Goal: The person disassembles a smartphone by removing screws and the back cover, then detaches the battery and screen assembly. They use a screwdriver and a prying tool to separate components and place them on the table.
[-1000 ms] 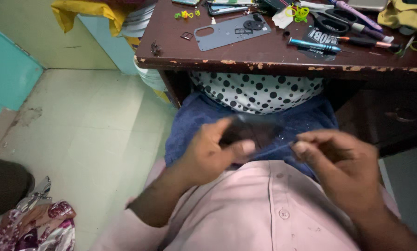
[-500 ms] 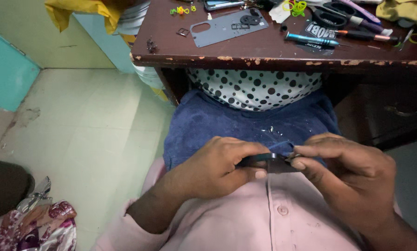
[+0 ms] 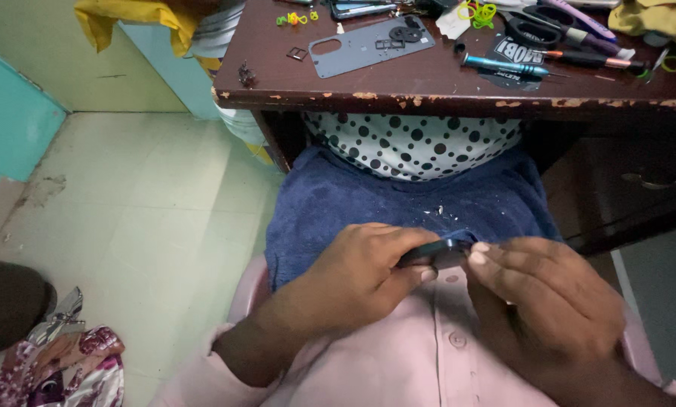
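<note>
- Dark, flat and slim, a phone-like slab (image 3: 436,252) is held edge-on between both hands, low in the lap and well short of the brown wooden desk (image 3: 428,83).
- Left hand (image 3: 360,275) wraps the slab's left end, its thumb pressed along the near edge and its fingers curled over the top, clamped on it.
- Right hand (image 3: 545,294) meets the slab's right end, fingertips (image 3: 479,252) pinched together on that edge.
- Beneath both hands lies a navy blue towel (image 3: 353,203), spread over the lap and reaching up to the desk's front edge; a few pale specks dot it just above the slab.
- Between the towel and the desk's edge shows a white cloth with black polka dots (image 3: 413,147).
- On the desk top, straight beyond the hands, rests a grey flat back cover with cut-outs (image 3: 364,49).
- Farther right on the desk lie a blue-handled screwdriver (image 3: 504,66) and black-handled scissors (image 3: 530,30).
- A yellow cloth (image 3: 127,19) hangs off the desk's left end.
- Pale green floor tiles (image 3: 142,203) spread to the left of the desk.
</note>
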